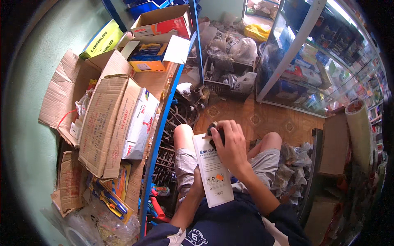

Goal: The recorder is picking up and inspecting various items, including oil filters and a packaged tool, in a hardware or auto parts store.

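At centre, our right hand (230, 143) curls round a black object (212, 130); our left hand (198, 179), fingers hidden, sits behind a white oblong box (215, 186).

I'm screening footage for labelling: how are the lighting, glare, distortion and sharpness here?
Head view: strong fisheye bending, with black corners; head view: a bright strip along the top of the glass cabinet; head view: dim lower right, around the brown cardboard; head view: white package and right hand show without obvious blur, though the smallest print is unreadable.
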### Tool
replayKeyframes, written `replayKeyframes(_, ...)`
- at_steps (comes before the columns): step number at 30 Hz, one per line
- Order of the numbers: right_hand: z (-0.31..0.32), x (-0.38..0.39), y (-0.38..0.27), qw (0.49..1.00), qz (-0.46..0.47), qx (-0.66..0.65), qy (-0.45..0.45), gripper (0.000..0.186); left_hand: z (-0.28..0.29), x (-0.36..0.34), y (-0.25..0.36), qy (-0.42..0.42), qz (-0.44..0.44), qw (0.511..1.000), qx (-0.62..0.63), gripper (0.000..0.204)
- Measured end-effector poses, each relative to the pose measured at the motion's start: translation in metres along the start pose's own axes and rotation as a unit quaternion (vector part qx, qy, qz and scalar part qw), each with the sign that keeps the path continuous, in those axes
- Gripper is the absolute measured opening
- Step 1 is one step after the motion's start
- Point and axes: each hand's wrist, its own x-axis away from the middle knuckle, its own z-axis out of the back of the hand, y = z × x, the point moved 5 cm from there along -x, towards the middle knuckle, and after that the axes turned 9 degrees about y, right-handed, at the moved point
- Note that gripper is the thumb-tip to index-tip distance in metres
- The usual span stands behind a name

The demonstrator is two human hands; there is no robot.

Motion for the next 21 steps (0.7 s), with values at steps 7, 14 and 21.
replayKeyframes(7,0.004,0.026,-0.014,0.998,0.054,0.014,-0.042,0.016,0.015,-0.014,-0.014,0.007,0.082,0.996,0.044,0.053)
replayKeyframes(14,0.005,0.024,-0.027,0.988,0.133,-0.012,-0.074,0.020,-0.002,-0.013,-0.007,0.023,0.153,0.988,0.012,0.050)
replayKeyframes(21,0.015,-0.008,-0.002,0.994,0.094,0.041,0.022,0.017,-0.008,-0.005,-0.017,0.025,0.125,0.991,-0.050,0.049)
